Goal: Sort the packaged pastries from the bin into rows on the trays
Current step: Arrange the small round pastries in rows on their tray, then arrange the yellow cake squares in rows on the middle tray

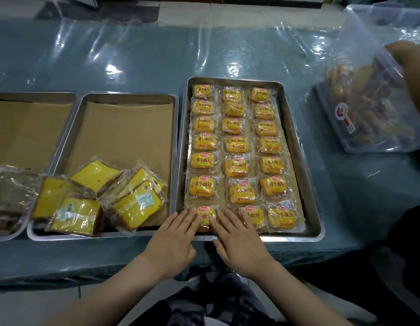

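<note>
Landmark: the right tray [298, 142], a steel tray on the table [133, 62], which is covered in clear plastic sheeting.
Small buns: yellow packaged pastries [235, 144] fill the right tray in three columns of seven, lying flat and close together.
Nearest bun [205, 215]: at the right tray's near-left corner, partly covered by fingertips.
Left hand [173, 243]: flat and spread, fingers straight, reaching over the right tray's near rim; its fingertips press on the left side of the nearest bun.
Right hand [237, 241]: also flat with straight fingers, just right of the left hand; its fingertips press the same bun's right side and reach toward the next packet in that row.
Middle tray [124, 128]: touching the right tray's left side, lined with brown paper; a loose heap of larger cake slices [105, 196] in clear wrappers lies at its near end.
Far-left tray [27, 128]: beyond the middle tray, also paper-lined, with darker wrapped slices [9, 191] at its near edge.
Bin [373, 90]: a clear plastic tub, right of and behind the right tray, tilted, with mixed pastries blurred inside.
Other person's arm [406, 52]: at the bin's upper edge; its grip cannot be made out.
</note>
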A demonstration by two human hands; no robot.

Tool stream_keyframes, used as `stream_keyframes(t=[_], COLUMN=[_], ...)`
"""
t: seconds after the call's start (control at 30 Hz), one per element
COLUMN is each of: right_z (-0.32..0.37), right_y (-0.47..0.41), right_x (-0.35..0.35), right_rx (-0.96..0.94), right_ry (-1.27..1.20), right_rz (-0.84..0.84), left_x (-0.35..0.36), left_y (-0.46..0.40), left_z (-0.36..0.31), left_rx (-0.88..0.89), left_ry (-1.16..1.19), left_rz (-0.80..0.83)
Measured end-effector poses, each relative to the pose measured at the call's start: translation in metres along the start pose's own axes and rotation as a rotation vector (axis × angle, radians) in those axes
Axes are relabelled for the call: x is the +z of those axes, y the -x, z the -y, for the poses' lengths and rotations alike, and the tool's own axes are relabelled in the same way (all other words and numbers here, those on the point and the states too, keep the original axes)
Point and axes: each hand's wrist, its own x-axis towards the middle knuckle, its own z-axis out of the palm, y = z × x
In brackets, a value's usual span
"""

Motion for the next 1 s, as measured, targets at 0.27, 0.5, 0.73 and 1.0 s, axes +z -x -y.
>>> stream_keyframes(t=[0.27, 0.5, 0.73, 1.0], right_z=[0.001, -0.027, -0.04, -0.046], right_y=[-0.006, -0.015, -0.02, -0.025], right_x=[-0.008, -0.022, -0.022, -0.04], right_rx=[-0.016, 0.2, 0.23, 0.17], right_ry=[-0.082, -0.161, -0.126, -0.225], right_rz=[0.014, -0.03, 0.061, 0.039], left_x=[-0.04, -0.033, -0.025, -0.036], left_y=[-0.025, -0.066, -0.069, -0.064], left_z=[0.004, 0.007, 0.002, -0.001], left_rx=[-0.021, -0.056, -0.096, -0.143], left_ry=[0.096, 0.167, 0.109, 0.197], left_rz=[-0.109, -0.136, -0.145, -0.191])
